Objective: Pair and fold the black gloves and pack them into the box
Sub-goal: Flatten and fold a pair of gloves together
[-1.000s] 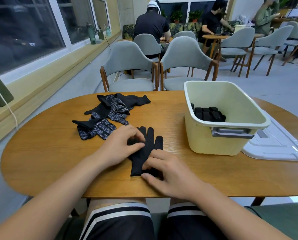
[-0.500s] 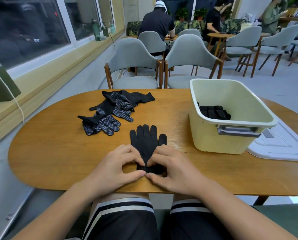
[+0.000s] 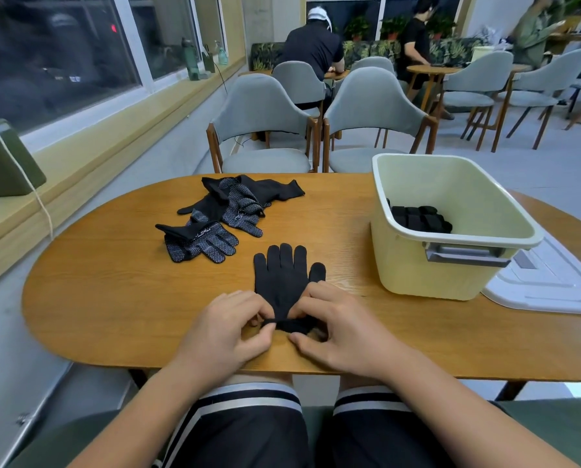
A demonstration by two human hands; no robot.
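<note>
My left hand [image 3: 225,327] and my right hand [image 3: 336,325] both pinch the cuff end of the black glove pair [image 3: 280,282], fingers and thumbs curled onto a small roll of fabric near the front edge of the counter [image 3: 113,282]. The pair lies flat in front of me, its fingertips pointing away. It sits between the loose pile of dotted gloves [image 3: 228,211] on the left and the pale yellow box [image 3: 451,275] on the right, where one folded bundle [image 3: 419,219] already sits.

The risk, as I judge it, is in the stack itself — I cannot tell whether the lower glove is caught in my pinch or only the upper one. If only one layer rolls, the two would slide apart and the fold would come out lopsided. The knit looks soft and springy, so a loose roll could unwind the moment I let go. The glove's thumb sticks out to the right and may be left outside the bundle. This close to the counter's edge, a slip could also drag the pair toward my lap — I'd roll away from me.
</note>
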